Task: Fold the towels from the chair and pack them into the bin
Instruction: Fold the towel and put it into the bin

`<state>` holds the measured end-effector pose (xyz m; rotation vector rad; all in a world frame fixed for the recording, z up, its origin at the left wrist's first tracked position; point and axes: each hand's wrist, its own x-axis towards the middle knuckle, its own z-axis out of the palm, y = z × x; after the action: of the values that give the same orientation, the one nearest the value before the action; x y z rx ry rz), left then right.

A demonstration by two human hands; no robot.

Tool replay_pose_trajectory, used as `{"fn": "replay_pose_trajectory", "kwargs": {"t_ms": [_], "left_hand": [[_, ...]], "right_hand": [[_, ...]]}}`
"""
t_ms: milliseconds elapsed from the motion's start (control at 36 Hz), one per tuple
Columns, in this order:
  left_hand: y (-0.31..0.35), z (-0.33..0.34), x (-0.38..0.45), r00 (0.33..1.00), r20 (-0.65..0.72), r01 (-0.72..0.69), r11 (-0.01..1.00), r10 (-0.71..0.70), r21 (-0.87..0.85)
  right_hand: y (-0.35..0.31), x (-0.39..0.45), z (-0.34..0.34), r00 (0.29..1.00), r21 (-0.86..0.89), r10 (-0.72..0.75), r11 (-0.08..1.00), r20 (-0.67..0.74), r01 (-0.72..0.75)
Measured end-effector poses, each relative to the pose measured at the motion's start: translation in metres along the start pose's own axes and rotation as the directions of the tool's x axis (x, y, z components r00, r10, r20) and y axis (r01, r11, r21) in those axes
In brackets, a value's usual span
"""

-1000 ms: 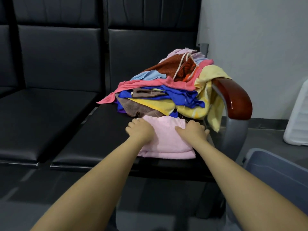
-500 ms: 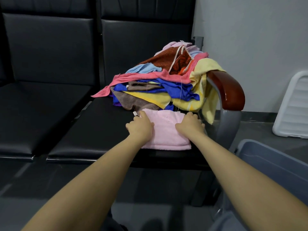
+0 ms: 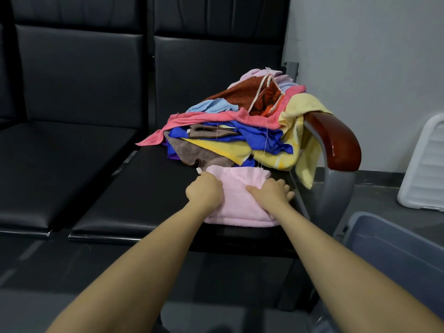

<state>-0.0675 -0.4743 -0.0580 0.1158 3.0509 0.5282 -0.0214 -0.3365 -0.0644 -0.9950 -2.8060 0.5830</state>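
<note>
Both hands press a folded pink towel (image 3: 236, 200) on a black chair seat (image 3: 153, 188): the left hand (image 3: 204, 192) apparently curled at its edge, the right hand (image 3: 272, 192) flat. Behind, a heap of coloured towels (image 3: 240, 131); lower right, a grey bin (image 3: 394, 251).

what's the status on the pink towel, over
Left hand curled on pink towel, right hand flat on it. Towel folded on chair seat, not yet binned. Bin at right; armrest between.

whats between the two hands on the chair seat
In the head view, only the folded pink towel lies between the left hand and the right hand; both rest on it.
</note>
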Motion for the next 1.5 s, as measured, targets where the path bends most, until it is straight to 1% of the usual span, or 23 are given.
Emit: {"fn": "replay_pose_trajectory", "kwargs": {"t_ms": [83, 167, 194, 361, 472, 556, 611, 667, 806, 944, 1000, 1083, 1139, 1222, 1306, 1361, 1417, 1500], "left_hand": [[0.001, -0.002, 0.000, 0.999, -0.027, -0.027, 0.999, 0.028, 0.025], [-0.003, -0.007, 0.000, 0.991, -0.094, -0.090, 0.995, 0.093, 0.028], [-0.005, -0.010, -0.001, 0.987, -0.116, -0.109, 0.994, 0.112, 0.032], [-0.008, -0.035, -0.009, 0.952, -0.253, -0.179, 0.984, 0.174, 0.003], [0.001, -0.057, -0.017, 0.921, -0.329, -0.228, 0.974, 0.210, -0.016], [0.009, -0.070, -0.020, 0.890, -0.384, -0.256, 0.966, 0.247, 0.028], [0.017, -0.080, -0.027, 0.865, -0.421, -0.280, 0.959, 0.273, 0.048], [0.028, -0.088, -0.037, 0.841, -0.441, -0.323, 0.945, 0.314, 0.057], [0.065, -0.088, -0.056, 0.801, -0.429, -0.450, 0.892, 0.418, 0.030], [0.121, -0.075, -0.082, 0.755, -0.393, -0.586, 0.809, 0.525, -0.045], [0.136, -0.072, -0.092, 0.741, -0.401, -0.598, 0.801, 0.538, -0.032], [0.168, -0.060, -0.117, 0.686, -0.404, -0.655, 0.755, 0.606, 0.021], [0.190, -0.050, -0.132, 0.654, -0.381, -0.699, 0.714, 0.654, 0.027], [0.222, -0.031, -0.146, 0.643, -0.323, -0.736, 0.677, 0.694, -0.012], [0.251, -0.003, -0.156, 0.630, -0.276, -0.755, 0.656, 0.726, 0.001], [0.270, 0.020, -0.164, 0.619, -0.227, -0.771, 0.637, 0.752, 0.009], [0.283, 0.045, -0.168, 0.613, -0.176, -0.784, 0.620, 0.770, -0.018], [0.307, 0.094, -0.178, 0.604, -0.095, -0.797, 0.602, 0.791, -0.057]], "right_hand": [[-0.006, -0.008, 0.000, 0.984, 0.062, -0.140, 0.987, -0.106, 0.147], [-0.011, -0.014, -0.006, 0.971, 0.266, -0.198, 0.937, -0.131, 0.227], [-0.012, -0.015, -0.009, 0.967, 0.296, -0.209, 0.923, -0.148, 0.245], [-0.018, -0.018, -0.030, 0.931, 0.324, -0.237, 0.889, -0.278, 0.323], [-0.022, -0.028, -0.047, 0.914, 0.353, -0.217, 0.872, -0.344, 0.340], [-0.021, -0.036, -0.061, 0.879, 0.365, -0.194, 0.855, -0.436, 0.369], [-0.017, -0.043, -0.075, 0.838, 0.318, -0.178, 0.868, -0.515, 0.380], [-0.010, -0.051, -0.090, 0.820, 0.303, -0.153, 0.879, -0.552, 0.368], [0.022, -0.066, -0.121, 0.829, 0.323, -0.063, 0.902, -0.556, 0.285], [0.074, -0.082, -0.157, 0.789, 0.317, 0.029, 0.924, -0.614, 0.214], [0.089, -0.086, -0.165, 0.774, 0.311, 0.046, 0.930, -0.632, 0.198], [0.126, -0.093, -0.178, 0.753, 0.318, 0.099, 0.936, -0.651, 0.152], [0.153, -0.096, -0.185, 0.738, 0.325, 0.138, 0.939, -0.661, 0.116], [0.192, -0.095, -0.191, 0.732, 0.346, 0.180, 0.935, -0.657, 0.081], [0.229, -0.092, -0.192, 0.736, 0.356, 0.218, 0.934, -0.641, 0.033], [0.257, -0.088, -0.188, 0.733, 0.348, 0.247, 0.937, -0.634, -0.014], [0.282, -0.084, -0.178, 0.745, 0.346, 0.264, 0.937, -0.612, -0.048], [0.331, -0.076, -0.158, 0.762, 0.377, 0.343, 0.916, -0.549, -0.141]]}}
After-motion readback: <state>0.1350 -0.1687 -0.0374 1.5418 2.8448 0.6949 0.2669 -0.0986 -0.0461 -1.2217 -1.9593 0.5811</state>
